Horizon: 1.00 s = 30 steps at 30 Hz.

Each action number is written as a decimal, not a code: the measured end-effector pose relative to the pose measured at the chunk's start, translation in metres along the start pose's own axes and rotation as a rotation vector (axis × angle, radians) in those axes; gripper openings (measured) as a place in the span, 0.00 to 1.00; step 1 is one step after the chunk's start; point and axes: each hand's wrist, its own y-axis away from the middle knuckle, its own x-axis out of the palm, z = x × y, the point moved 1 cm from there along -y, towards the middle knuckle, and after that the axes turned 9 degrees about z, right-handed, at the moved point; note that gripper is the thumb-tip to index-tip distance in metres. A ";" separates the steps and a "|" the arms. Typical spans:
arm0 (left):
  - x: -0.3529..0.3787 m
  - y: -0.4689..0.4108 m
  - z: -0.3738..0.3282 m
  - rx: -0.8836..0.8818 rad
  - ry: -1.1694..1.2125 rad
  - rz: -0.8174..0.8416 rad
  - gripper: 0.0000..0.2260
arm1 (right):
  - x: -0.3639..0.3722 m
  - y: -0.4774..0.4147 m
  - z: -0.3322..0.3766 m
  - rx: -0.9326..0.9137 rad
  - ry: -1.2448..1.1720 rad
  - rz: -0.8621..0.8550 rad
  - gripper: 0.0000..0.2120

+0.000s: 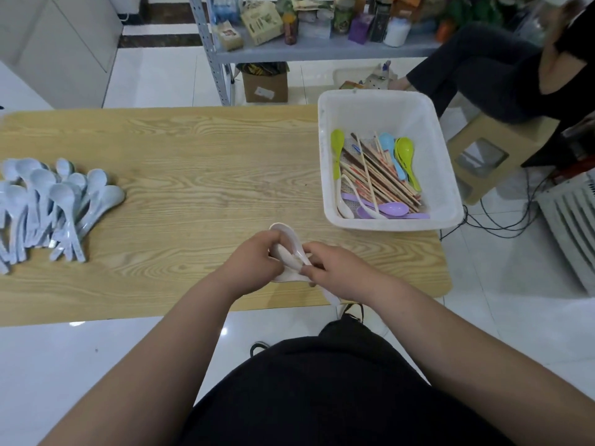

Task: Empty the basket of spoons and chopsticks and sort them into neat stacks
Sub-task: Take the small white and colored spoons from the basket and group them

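Both hands are closed together on a clutch of white spoons (pixel 288 240), just above the table's (pixel 209 149) near edge.
The left hand (pixel 254 259) and right hand (pixel 341 273) curl round the smooth, glossy stems, and one rounded bowl pokes up past the fingers. Beyond and to the right of the right hand, the white plastic basket (pixel 386 114) holds slim wooden chopsticks (pixel 380 177) and bright plastic spoons (pixel 337 146). Well off to the left hand's side lies a fanned pile of pale blue spoons (pixel 58 201).

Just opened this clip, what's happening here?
A person is sorting cutlery at a wooden table. The left hand and right hand together grip a few white spoons near the front edge. A pile of pale blue spoons lies at the table's left. The basket on the right holds chopsticks and assorted coloured spoons.
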 end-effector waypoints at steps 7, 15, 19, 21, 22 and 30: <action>-0.007 0.005 0.017 0.014 0.377 -0.275 0.27 | 0.019 -0.017 0.009 0.090 -0.449 -0.069 0.12; -0.012 -0.019 0.032 -0.171 0.810 -0.341 0.09 | 0.009 -0.083 0.025 0.073 -0.471 -0.040 0.09; -0.029 -0.023 0.049 -0.203 0.827 -0.376 0.10 | 0.021 -0.112 0.036 0.098 -0.449 -0.004 0.09; -0.033 -0.026 0.064 -0.198 0.767 -0.344 0.10 | 0.028 -0.124 0.040 0.121 -0.449 0.018 0.09; -0.035 -0.026 0.071 -0.206 0.729 -0.327 0.10 | 0.031 -0.130 0.043 0.137 -0.443 0.042 0.09; -0.117 -0.039 0.135 -0.296 0.664 -0.269 0.11 | 0.064 -0.209 0.087 0.283 -0.446 0.045 0.07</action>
